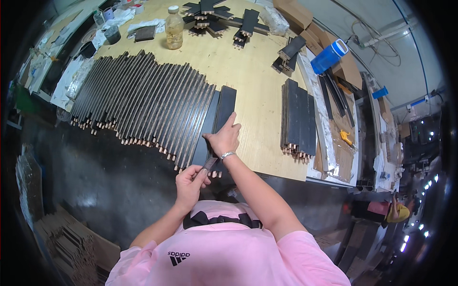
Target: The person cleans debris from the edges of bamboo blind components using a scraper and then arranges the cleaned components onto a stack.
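My right hand [225, 139] spans a black board [226, 102] at the right end of a long row, with its thumb on the left side and fingers along the right edge. Close to the near end of that board, my left hand [190, 185] pinches a small dark flat strip [210, 164], possibly a sanding pad; its exact kind does not show. To the left, many thin black boards [143, 100] stand on edge, packed side by side. Pale wooden dowels [148, 143] stick out of their near ends. A flat dark face [203, 138] shows beside the held board.
More black boards [299, 117] are stacked at the right of the wooden tabletop [260, 138]. Loose piles of boards [207, 16] lie at the back, near a bottle of yellowish liquid [174, 31]. A blue container [329, 56] and a yellow tool [346, 138] sit farther right.
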The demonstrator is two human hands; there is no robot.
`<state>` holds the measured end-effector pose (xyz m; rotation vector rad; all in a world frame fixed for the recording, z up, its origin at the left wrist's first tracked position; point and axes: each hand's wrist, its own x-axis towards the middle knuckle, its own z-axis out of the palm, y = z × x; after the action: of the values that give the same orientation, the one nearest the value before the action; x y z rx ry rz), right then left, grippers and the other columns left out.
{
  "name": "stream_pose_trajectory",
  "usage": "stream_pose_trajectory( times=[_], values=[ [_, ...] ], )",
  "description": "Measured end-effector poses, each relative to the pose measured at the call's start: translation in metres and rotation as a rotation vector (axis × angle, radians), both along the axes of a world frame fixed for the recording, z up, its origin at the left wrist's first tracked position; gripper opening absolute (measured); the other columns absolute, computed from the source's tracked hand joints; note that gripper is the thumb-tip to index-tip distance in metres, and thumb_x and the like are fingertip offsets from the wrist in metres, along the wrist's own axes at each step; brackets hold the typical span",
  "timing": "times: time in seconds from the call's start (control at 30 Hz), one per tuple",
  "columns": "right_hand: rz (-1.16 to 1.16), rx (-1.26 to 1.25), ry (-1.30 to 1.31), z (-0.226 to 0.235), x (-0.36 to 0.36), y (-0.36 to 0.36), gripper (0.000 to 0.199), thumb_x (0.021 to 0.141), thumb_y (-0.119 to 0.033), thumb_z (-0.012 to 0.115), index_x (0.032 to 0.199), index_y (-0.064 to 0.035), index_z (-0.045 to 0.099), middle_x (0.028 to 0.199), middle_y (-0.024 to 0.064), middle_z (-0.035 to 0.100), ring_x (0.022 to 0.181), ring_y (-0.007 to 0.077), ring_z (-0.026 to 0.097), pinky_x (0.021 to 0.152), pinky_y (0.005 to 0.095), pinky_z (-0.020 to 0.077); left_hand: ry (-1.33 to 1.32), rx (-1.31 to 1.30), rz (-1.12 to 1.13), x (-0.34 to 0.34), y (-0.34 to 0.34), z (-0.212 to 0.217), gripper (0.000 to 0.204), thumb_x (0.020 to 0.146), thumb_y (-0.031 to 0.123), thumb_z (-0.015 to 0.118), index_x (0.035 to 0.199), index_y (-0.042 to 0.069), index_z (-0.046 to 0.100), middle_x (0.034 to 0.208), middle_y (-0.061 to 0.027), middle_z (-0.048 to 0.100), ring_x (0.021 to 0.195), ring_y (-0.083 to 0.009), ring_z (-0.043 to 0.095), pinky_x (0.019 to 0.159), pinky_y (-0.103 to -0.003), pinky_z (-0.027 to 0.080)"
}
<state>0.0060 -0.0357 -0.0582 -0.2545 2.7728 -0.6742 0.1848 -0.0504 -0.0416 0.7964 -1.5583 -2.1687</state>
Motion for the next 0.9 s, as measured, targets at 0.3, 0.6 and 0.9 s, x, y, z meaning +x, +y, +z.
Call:
stream_pose_trajectory(
  times=[0.3,0.6,0.9],
  values=[
    [0.046,0.028,-0.083,-0.003,-0.042,0.039,0.120,0.061,-0.031,0.090,0.153,-0.0150,0.015,0.123,0.0240,0.046,0.115,0.0396,0.052,0.094,0.0454,0.0489,0.032,0.007,0.041,0.007,-0.011,0.001,0.012,0.096,0.010,0.060,0.091,0.000,0.066,0.070,-0.0011,0.065,0.061,-0.0035,0.056,0.055,-0.018,0.043],
    [0.073,0.050,-0.016,0.005,-0.025,0.043,0.120,0.061,-0.038,0.088,0.152,-0.0073,0.018,0.119,0.0269,0.047,0.112,0.0416,0.052,0.091,0.0471,0.0495,0.037,0.021,-0.037,-0.023,0.004,-0.026,0.011,0.095,0.009,0.061,0.094,-0.002,0.066,0.079,-0.0015,0.066,0.071,-0.0056,0.059,0.067,-0.021,0.047],
    [0.143,0.162,0.016,0.009,-0.030,0.039,0.118,0.060,-0.041,0.083,0.153,-0.0072,0.019,0.113,0.0267,0.053,0.102,0.0409,0.059,0.086,0.0463,0.0519,-0.002,0.153,-0.068,-0.024,0.013,-0.026,0.012,0.094,0.010,0.062,0.095,0.000,0.067,0.086,-0.0041,0.069,0.072,-0.0063,0.057,0.070,-0.022,0.048]
  ],
)
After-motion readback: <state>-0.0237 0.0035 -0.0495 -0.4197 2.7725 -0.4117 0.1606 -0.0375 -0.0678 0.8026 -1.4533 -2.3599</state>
